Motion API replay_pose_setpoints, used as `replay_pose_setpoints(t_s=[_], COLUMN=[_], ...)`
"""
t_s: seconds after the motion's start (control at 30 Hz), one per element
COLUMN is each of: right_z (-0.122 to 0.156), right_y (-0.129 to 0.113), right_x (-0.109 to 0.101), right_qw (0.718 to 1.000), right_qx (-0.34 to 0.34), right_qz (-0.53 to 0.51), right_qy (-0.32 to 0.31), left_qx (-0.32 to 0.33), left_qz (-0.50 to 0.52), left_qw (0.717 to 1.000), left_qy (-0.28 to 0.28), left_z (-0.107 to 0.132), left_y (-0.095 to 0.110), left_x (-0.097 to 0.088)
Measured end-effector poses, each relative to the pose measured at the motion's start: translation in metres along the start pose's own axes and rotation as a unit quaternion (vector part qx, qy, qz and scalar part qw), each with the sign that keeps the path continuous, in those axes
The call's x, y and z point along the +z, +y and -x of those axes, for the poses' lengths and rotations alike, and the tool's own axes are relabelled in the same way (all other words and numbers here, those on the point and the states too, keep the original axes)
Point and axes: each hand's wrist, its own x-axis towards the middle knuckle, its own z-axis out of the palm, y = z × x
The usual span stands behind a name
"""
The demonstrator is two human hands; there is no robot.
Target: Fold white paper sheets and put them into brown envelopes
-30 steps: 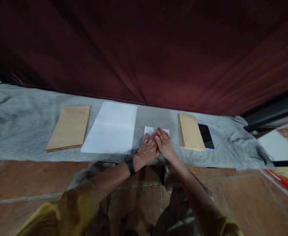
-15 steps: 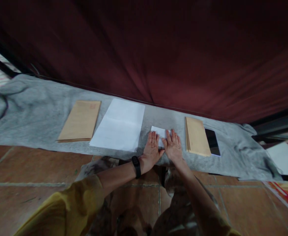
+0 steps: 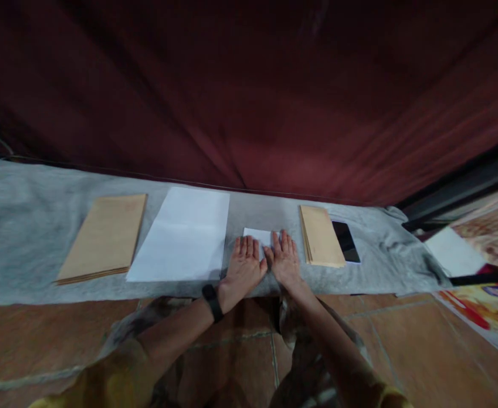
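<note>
A small folded piece of white paper (image 3: 258, 233) lies on the grey cloth, partly covered by both hands. My left hand (image 3: 243, 265) rests flat on its left side, fingers stretched out, with a black band on the wrist. Flat on its right side lies my right hand (image 3: 284, 259), fingers extended and a little apart. The thumbs come close together over the paper. Left of my left hand are large white sheets (image 3: 181, 238). To the right of my right hand sits a small stack of brown envelopes (image 3: 322, 235).
A larger stack of brown envelopes (image 3: 104, 235) lies at the left on the grey cloth (image 3: 28, 226). A dark phone (image 3: 345, 241) sits partly beside the right envelopes. Dark red fabric (image 3: 249, 113) hangs behind. Printed packaging (image 3: 486, 311) is on the tiled floor at right.
The view has shifted, so the things on the cloth appear further left. Both hands stay flat on the folded paper, with only slight movement of the fingers.
</note>
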Motion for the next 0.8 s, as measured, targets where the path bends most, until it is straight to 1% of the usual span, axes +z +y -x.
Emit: replay_pose_setpoints(t_s=[0.1,0.17,0.23,0.3,0.37,0.5,0.63,0.8], right_z=[-0.002,-0.002,-0.002,-0.002,-0.002,-0.002,-0.002,-0.002], right_y=[-0.002,-0.004,-0.004,-0.005,-0.005,-0.008,-0.011,-0.012], right_x=[-0.002,-0.003,-0.004,-0.005,-0.005,-0.007,-0.012,-0.019], right_qw=[1.0,1.0,1.0,0.999,0.999,0.998,0.997,0.997], right_qx=[0.014,0.02,0.024,0.027,0.032,0.047,0.057,0.056], right_qz=[0.004,0.004,-0.001,-0.007,-0.012,-0.024,-0.034,-0.045], right_qy=[-0.004,-0.009,-0.013,-0.017,-0.018,-0.024,-0.029,-0.027], left_qx=[0.03,0.036,0.023,0.012,0.016,0.01,0.005,0.011], left_qz=[0.012,0.016,0.014,0.009,0.005,-0.002,-0.019,-0.037], left_qw=[0.999,0.999,1.0,1.0,1.0,1.0,1.0,0.999], left_qy=[0.035,0.031,0.016,0.007,0.01,0.024,0.018,0.012], left_z=[-0.013,-0.022,-0.026,-0.028,-0.027,-0.025,-0.027,-0.028], left_y=[-0.012,-0.018,-0.02,-0.022,-0.022,-0.023,-0.023,-0.025], left_x=[-0.002,0.003,0.011,0.018,0.022,0.02,0.015,0.016])
